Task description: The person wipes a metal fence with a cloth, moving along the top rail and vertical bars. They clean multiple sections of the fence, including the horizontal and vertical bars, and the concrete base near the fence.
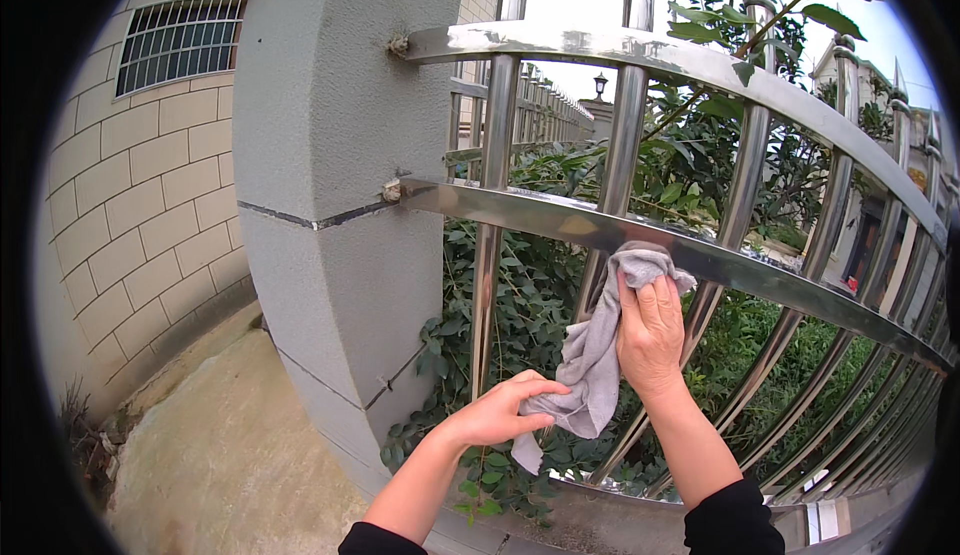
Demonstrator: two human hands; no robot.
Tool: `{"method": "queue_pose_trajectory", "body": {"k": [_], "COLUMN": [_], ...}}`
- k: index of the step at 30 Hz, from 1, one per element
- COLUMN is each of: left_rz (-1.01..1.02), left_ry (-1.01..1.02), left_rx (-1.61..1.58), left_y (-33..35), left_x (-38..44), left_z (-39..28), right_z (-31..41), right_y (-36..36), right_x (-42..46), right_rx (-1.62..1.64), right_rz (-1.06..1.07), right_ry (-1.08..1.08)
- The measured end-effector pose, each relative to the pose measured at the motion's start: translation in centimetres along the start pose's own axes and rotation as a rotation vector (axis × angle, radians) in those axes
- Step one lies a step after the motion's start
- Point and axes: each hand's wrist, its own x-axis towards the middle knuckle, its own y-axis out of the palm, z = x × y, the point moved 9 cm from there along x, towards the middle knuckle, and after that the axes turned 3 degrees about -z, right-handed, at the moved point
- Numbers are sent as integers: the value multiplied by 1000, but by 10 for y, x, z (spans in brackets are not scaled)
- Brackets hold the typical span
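Note:
A grey cloth (592, 378) hangs in folds in front of the stainless steel fence. My right hand (652, 330) presses its bunched upper end against the lower edge of the fence's middle rail (547, 213), between two upright tubes. Lower and to the left, my left hand (506, 408) has the cloth's hanging end between thumb and fingers. A narrow tail of cloth dangles below that hand. Behind the cloth, an upright steel tube (626, 123) is partly hidden. The upper rail (585, 41) runs above both hands.
A grey rendered pillar (375, 119) stands left of the fence, whose rails end at it. Leafy shrubs (510, 292) grow behind the tubes, and a branch (780, 18) pokes through above. Farther left are a tiled wall (187, 157), a barred window (180, 44) and concrete ground (240, 435).

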Motion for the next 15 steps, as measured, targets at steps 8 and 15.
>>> {"method": "queue_pose_trajectory", "body": {"k": [8,15], "left_rz": [-979,-1349], "left_ry": [309,307], "left_rx": [40,209], "left_y": [-101,-138], "left_x": [-16,48], "left_z": [-18,-20], "right_z": [-14,12], "right_y": [12,55], "right_x": [-35,-10], "right_rx": [636,452], "right_rz": [-93,-266], "right_ry": [554,784]}}
